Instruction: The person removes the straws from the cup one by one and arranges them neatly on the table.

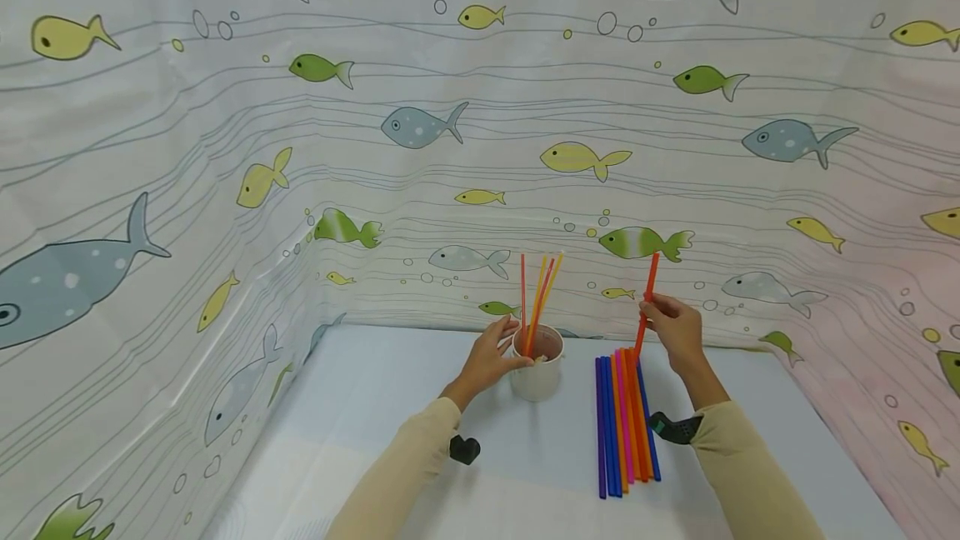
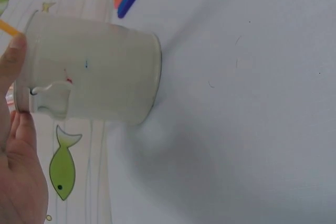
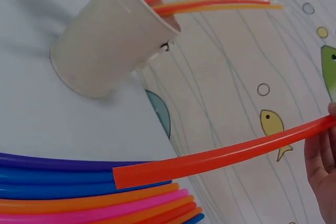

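Observation:
My right hand [image 1: 677, 330] pinches a red-orange drinking straw [image 3: 226, 157] near its upper part. That straw stands tilted, its lower end over the far end of a row of straws [image 1: 617, 427] in purple, blue, orange and pink, laid side by side. At the left side of a white metal bucket [image 1: 536, 384], my left hand [image 1: 486, 359] holds the rim, thumb in front and fingers behind. Several red and yellow straws [image 1: 536, 311] lean upright inside the bucket. A small handle lug [image 2: 51, 98] shows on the bucket's side in the left wrist view.
The white tabletop [image 1: 360, 407] reaches back to a wall covering [image 1: 420, 215] printed with fish and wavy lines. This covering also rises at both sides. A dark wrist strap [image 1: 675, 428] sits at the right sleeve, and a dark piece [image 1: 465, 449] at the left.

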Tool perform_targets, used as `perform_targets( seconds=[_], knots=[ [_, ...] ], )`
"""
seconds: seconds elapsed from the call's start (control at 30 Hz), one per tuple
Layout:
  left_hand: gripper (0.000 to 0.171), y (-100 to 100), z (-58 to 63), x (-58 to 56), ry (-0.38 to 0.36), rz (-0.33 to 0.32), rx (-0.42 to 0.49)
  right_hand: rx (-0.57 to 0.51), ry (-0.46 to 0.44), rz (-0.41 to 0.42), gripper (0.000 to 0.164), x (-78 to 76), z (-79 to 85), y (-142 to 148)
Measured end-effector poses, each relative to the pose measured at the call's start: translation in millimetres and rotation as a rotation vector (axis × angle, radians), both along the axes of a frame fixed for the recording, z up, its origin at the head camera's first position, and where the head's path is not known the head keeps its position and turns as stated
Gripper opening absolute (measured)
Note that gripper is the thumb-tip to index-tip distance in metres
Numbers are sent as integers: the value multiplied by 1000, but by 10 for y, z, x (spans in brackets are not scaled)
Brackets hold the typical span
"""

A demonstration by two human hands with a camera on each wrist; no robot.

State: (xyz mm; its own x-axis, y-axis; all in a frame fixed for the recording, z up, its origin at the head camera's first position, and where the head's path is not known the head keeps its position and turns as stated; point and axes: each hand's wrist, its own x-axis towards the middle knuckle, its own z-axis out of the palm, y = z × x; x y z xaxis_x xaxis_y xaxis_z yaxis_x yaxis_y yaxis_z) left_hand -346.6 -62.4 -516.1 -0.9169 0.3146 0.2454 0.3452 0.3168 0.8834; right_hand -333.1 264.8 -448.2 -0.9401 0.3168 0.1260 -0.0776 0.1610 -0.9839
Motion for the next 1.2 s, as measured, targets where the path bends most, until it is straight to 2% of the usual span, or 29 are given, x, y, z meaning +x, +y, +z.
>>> perform_targets(
  seconds=[0.13, 0.33, 0.6, 0.87, 1.2],
  knots=[
    [103, 1, 0, 2, 1, 0, -3, 55, -79, -9, 49, 15, -108, 69],
    [102, 3, -1, 4, 12, -2, -4, 83, -161, 6, 50, 33, -271, 164],
    [103, 1, -4, -3, 14, -1, -7, 137, -186, 30, 47, 60, -503, 276],
    [103, -2, -3, 0, 4, 4, -18, 214, -259, 33, 43, 98, -766, 365],
    [104, -6, -7, -2, 5, 5, -16, 272, -317, 24, 43, 181, -921, 367]
  ],
)
